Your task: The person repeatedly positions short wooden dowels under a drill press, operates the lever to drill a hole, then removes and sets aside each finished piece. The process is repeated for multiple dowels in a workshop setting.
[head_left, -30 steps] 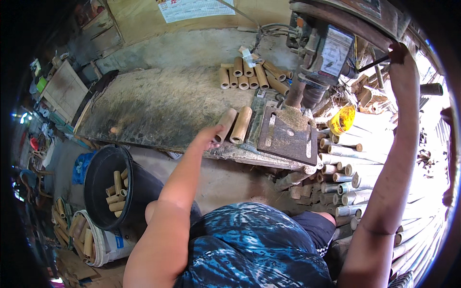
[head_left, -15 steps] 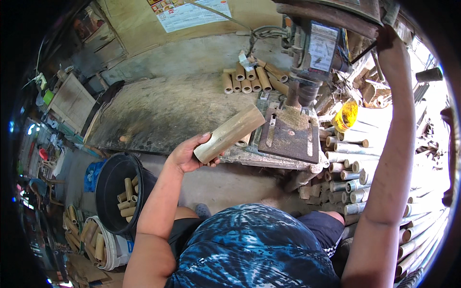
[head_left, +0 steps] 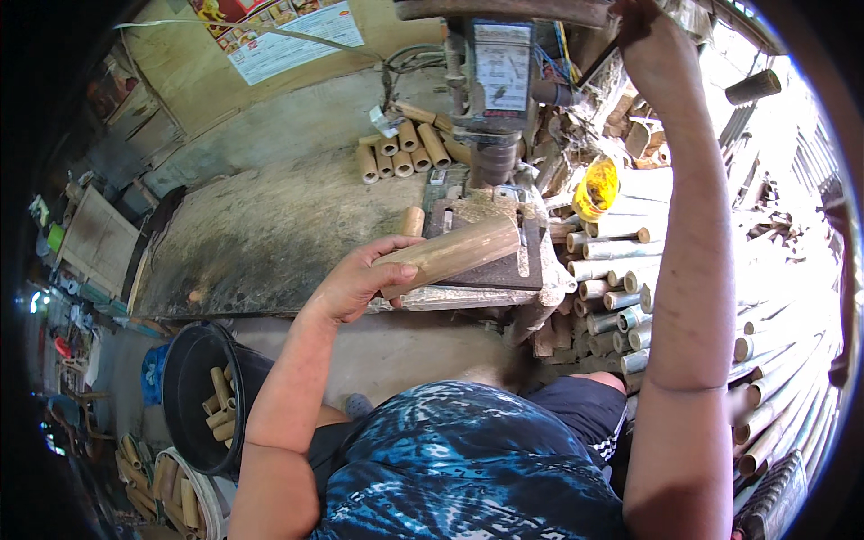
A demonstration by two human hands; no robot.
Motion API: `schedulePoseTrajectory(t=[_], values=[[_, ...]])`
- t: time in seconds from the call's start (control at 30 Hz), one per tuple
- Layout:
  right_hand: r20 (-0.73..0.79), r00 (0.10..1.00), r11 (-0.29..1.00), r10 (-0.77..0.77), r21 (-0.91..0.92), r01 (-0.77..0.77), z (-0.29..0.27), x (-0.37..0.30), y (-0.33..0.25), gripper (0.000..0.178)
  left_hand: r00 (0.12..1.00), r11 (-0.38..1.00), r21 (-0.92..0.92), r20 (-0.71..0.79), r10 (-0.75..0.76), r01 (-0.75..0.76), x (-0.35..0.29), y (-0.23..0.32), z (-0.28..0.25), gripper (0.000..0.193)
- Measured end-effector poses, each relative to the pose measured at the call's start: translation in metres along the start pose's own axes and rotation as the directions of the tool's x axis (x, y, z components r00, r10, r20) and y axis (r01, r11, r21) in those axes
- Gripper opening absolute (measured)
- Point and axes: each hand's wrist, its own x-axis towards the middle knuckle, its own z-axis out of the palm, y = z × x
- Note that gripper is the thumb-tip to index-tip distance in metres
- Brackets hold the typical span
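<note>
Left hand (head_left: pixel 355 283): fingers (head_left: pixel 396 270) wrapped closed around one end of a tan, cylindrical bamboo tube section (head_left: pixel 454 254), held tilted, its far end raised over the dark metal drill-press table (head_left: pixel 504 270). Right hand (head_left: pixel 643 18): raised to the top edge of the view beside the grey drill-press head (head_left: pixel 499 67); cannot tell how far its fingers are closed or what they hold. A second short bamboo piece (head_left: pixel 411 220) lies on the dusty grey bench (head_left: pixel 261 234), just left of the press table. A row of cut bamboo tubes (head_left: pixel 400 148) sits at the back of the bench. A black bucket (head_left: pixel 184 378) holding bamboo pieces stands on the floor lower left. Stacked long bamboo poles (head_left: pixel 621 270) lie to the right.
</note>
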Motion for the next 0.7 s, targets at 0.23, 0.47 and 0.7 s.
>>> schedulePoseTrajectory(t=[0.23, 0.47, 0.7], values=[[0.028, 0.995, 0.995, 0.093, -0.051, -0.091, -0.001, 0.009, -0.006, 0.028, 0.999, 0.999, -0.038, -0.042, -0.029, 0.027, 0.016, 0.005, 0.006, 0.051], [0.026, 0.996, 0.993, 0.083, -0.085, -0.08, -0.005, 0.003, -0.012, 0.027, 0.989, 0.998, 0.054, -0.146, 0.021, -0.013, 0.031, 0.002, 0.011, 0.051], [-0.007, 1.0, 0.985, 0.013, -0.173, -0.014, -0.009, -0.004, 0.002, 0.029, 0.989, 1.0, -0.001, -0.143, -0.022, 0.022, 0.04, -0.001, 0.006, 0.054]])
